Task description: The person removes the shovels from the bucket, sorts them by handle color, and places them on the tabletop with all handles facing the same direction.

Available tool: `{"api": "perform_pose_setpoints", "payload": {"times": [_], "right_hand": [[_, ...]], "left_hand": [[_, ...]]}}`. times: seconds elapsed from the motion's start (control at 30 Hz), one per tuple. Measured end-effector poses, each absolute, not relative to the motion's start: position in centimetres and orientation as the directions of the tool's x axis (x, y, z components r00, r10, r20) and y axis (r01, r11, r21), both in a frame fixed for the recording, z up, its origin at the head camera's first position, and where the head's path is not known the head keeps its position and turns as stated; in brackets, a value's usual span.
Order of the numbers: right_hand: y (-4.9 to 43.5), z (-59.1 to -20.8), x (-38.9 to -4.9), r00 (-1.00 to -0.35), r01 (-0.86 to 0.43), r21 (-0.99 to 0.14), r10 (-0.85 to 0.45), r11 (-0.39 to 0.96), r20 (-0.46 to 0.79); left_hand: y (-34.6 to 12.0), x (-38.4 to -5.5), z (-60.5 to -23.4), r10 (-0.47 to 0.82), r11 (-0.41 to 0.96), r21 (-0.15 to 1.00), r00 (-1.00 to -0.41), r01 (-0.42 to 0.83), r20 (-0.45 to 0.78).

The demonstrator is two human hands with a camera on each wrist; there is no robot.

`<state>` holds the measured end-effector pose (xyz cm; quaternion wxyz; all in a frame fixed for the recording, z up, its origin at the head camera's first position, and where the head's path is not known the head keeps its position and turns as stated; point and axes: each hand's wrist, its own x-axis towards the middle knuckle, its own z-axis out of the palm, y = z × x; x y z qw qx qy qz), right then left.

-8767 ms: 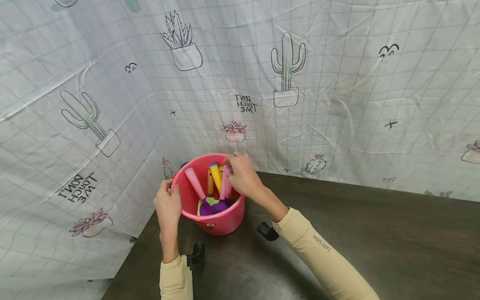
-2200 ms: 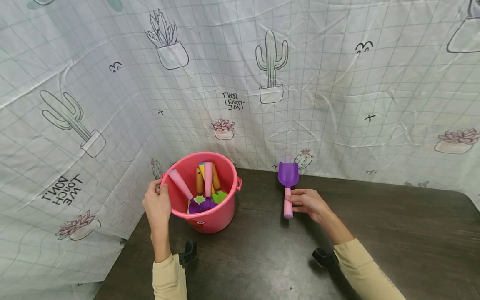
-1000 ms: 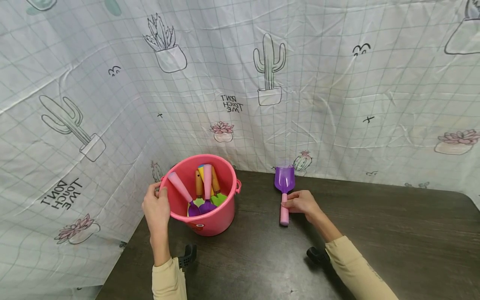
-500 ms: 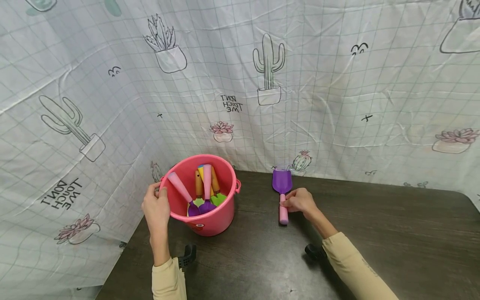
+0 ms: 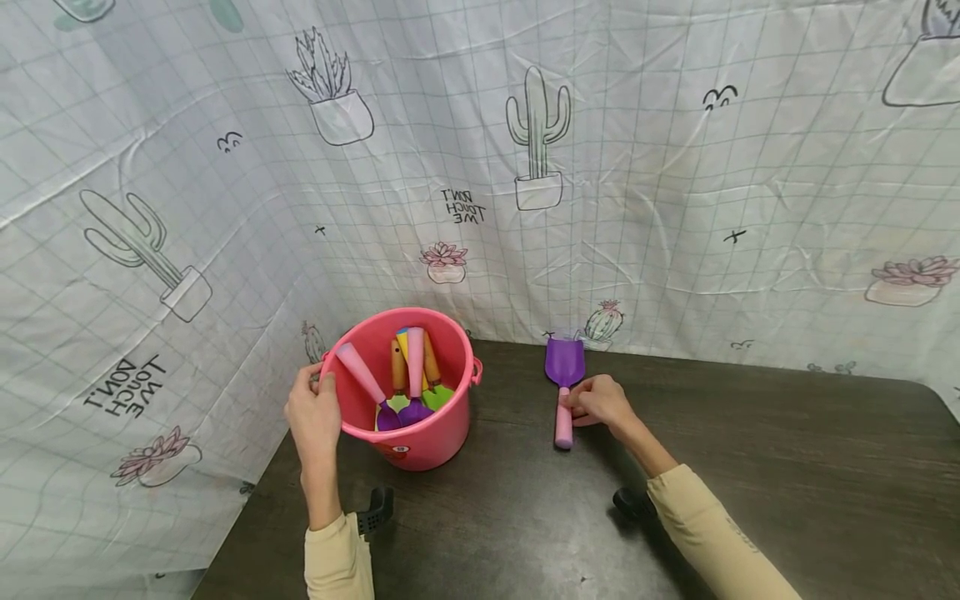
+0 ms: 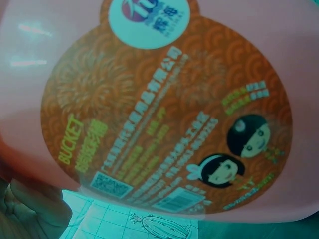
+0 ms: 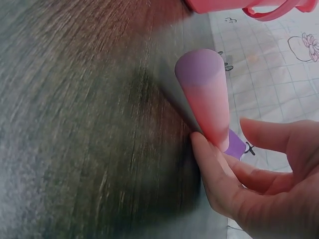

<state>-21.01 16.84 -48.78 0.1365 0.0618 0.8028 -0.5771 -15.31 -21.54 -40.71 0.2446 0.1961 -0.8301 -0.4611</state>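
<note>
My left hand (image 5: 313, 417) grips the left rim of a pink bucket (image 5: 442, 437); its fingers also show at the lower left of the left wrist view, beside the bucket's printed label (image 6: 164, 114). Inside the bucket are several toy tools, among them a pink-handled one (image 5: 362, 375) and a green one (image 5: 437, 397). To the bucket's right a toy shovel (image 5: 565, 362), purple blade and pink handle, lies on the table, blade towards the cloth. My right hand (image 7: 279, 184) touches its handle (image 7: 207, 99) with the fingers; the thumb stands apart from it in the right wrist view.
A dark wood-grain table (image 5: 787, 467) stretches to the right. White cloth with cactus drawings (image 5: 637, 167) hangs behind and along the left. A black wrist mount (image 5: 375, 508) sits on the left forearm, another (image 5: 628, 504) on the right.
The right hand has taken the shovel out of the bucket and set it down to the right. Lately the shovel has shifted slightly left, and the left hand has stayed on the rim.
</note>
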Motion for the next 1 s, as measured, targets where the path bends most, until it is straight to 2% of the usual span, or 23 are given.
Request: {"api": "perform_pose_setpoints", "payload": {"times": [0.33, 0.6, 1.0], "right_hand": [[17.0, -47.5, -21.0, -0.982, 0.167, -0.927, -0.024, 0.336, -0.186], [16.3, -44.2, -20.2, -0.991, 0.077, -0.942, -0.080, 0.328, -0.109], [13.9, -39.7, -17.4, -0.983, -0.076, -0.949, -0.183, 0.307, 0.020]], "left_hand": [[-21.5, -15.2, -40.6, -0.549, 0.507, 0.856, -0.805, -0.105, 0.226], [-21.6, -15.2, -40.5, -0.543, 0.498, 0.861, -0.811, -0.103, 0.218], [-21.7, -15.1, -40.6, -0.537, 0.461, 0.881, -0.823, -0.106, 0.182]]}}
